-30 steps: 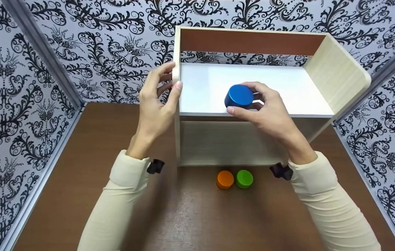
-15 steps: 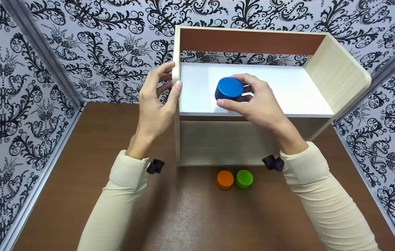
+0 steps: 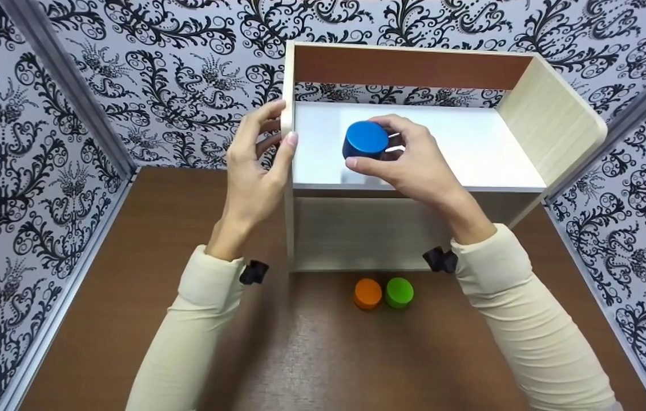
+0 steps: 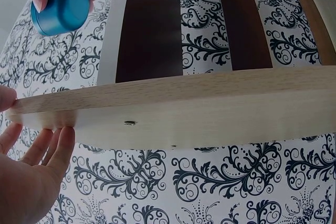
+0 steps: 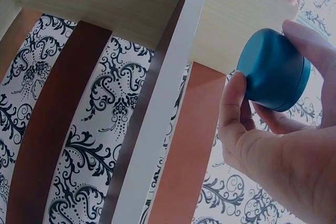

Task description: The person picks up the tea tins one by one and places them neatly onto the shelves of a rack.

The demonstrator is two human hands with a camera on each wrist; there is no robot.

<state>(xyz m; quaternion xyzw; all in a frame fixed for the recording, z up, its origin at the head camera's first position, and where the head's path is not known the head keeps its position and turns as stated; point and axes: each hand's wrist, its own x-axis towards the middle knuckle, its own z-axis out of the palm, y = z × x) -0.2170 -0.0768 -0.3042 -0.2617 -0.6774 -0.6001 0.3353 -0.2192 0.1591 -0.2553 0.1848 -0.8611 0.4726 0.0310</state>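
Observation:
In the head view my right hand (image 3: 411, 157) holds a round blue canister (image 3: 366, 138) upright over the left part of the white shelf (image 3: 471, 148), thumb in front and fingers behind. The right wrist view shows the same canister (image 5: 275, 69) from below, gripped by its sides. My left hand (image 3: 255, 162) grips the front edge of the wooden unit's left side panel (image 3: 289, 91). The left wrist view has that panel (image 4: 199, 114) between the thumb and fingers of the left hand (image 4: 37, 166).
An orange canister (image 3: 368, 294) and a green canister (image 3: 399, 293) stand side by side on the brown tabletop (image 3: 323, 354) in front of the unit. The unit's right side panel (image 3: 554, 120) rises at the shelf's far end. Patterned walls (image 3: 186, 74) surround the tabletop.
My right hand has moved left and a little farther back over the shelf, carrying the blue canister. My left hand keeps its grip on the side panel.

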